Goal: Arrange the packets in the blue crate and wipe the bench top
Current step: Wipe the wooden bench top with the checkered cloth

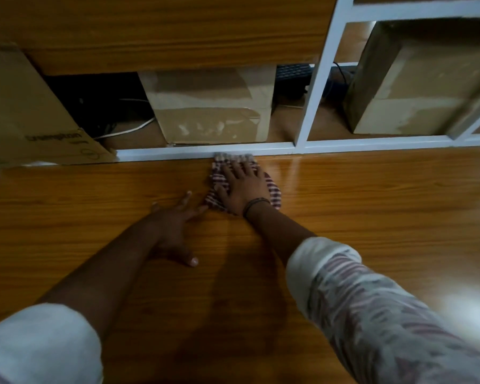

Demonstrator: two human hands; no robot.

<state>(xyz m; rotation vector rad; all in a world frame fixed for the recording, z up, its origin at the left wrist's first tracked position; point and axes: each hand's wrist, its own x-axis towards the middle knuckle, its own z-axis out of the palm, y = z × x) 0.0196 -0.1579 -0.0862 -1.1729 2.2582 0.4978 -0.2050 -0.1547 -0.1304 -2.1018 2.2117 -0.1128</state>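
Observation:
A striped red-and-white cloth (273, 189) lies on the wooden bench top (372, 206), close to the white frame at its far edge. My right hand (243, 185) presses flat on the cloth with its fingers spread. My left hand (175, 228) rests flat on the bare wood just left of the cloth, fingers straight and thumb stretched toward me. No packets and no blue crate are in view.
A white metal frame (311, 106) runs along the bench's far edge. Behind it stand cardboard boxes: one at the left (31, 117), one in the middle (211, 109), one at the right (416, 84). White and dark cables lie between them.

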